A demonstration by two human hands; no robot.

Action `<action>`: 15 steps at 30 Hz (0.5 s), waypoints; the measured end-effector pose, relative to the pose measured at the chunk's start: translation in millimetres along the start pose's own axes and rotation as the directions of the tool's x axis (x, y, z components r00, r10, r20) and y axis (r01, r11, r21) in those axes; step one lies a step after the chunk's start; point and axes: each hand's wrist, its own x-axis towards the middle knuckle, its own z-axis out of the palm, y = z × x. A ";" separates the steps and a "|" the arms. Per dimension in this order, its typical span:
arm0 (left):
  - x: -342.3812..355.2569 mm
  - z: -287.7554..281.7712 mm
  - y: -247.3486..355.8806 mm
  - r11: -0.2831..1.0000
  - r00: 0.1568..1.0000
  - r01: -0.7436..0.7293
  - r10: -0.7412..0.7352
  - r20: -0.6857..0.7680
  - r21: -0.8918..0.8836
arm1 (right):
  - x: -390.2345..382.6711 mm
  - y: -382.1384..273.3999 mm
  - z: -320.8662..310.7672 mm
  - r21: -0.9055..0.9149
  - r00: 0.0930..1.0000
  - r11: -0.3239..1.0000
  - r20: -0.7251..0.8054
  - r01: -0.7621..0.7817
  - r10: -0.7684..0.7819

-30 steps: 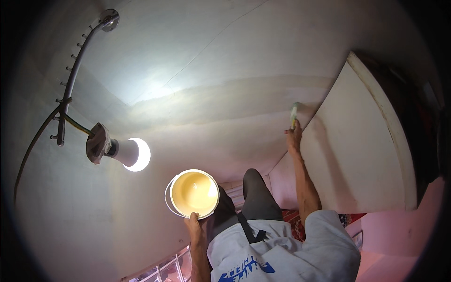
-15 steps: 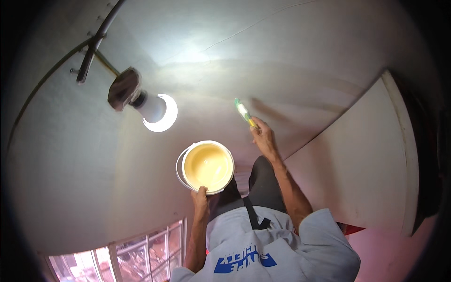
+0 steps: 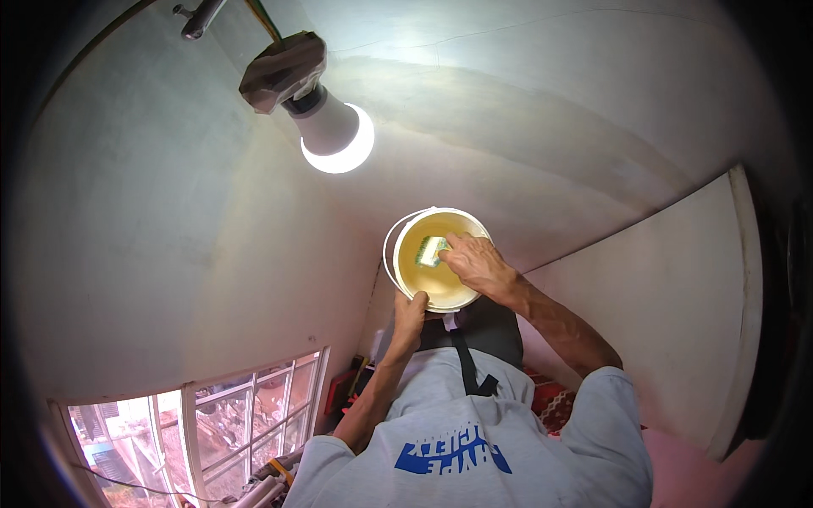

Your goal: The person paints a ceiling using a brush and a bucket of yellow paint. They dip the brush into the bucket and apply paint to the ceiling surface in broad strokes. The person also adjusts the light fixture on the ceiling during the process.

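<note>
A white bucket with a wire-like white handle is held up in front of me, with pale yellow paint inside. My left hand grips its near rim, thumb over the edge and the other fingers hidden beneath. Reaching in over the right side of the rim, my right hand is closed on a paintbrush. The brush's pale ferrule and greenish bristles lie inside the bucket, at or near the paint; whether they touch it is hard to tell. Its grip is mostly covered by my fingers.
A lit bulb hangs from a wrapped socket at upper left, close to the bucket. Behind it is a grey wall with a darker patch. A white panel stands at right. A barred window is at lower left.
My right hand has brought the paintbrush from near the wall down into the bucket. The bucket sits further right and higher in view; the view itself has shifted.
</note>
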 end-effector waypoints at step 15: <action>2.8 -8.5 -19.8 0.999 0.999 -0.037 0.037 0.011 -0.016 | 3.6 5.5 19.3 -0.166 0.993 0.985 0.121 0.037 -0.017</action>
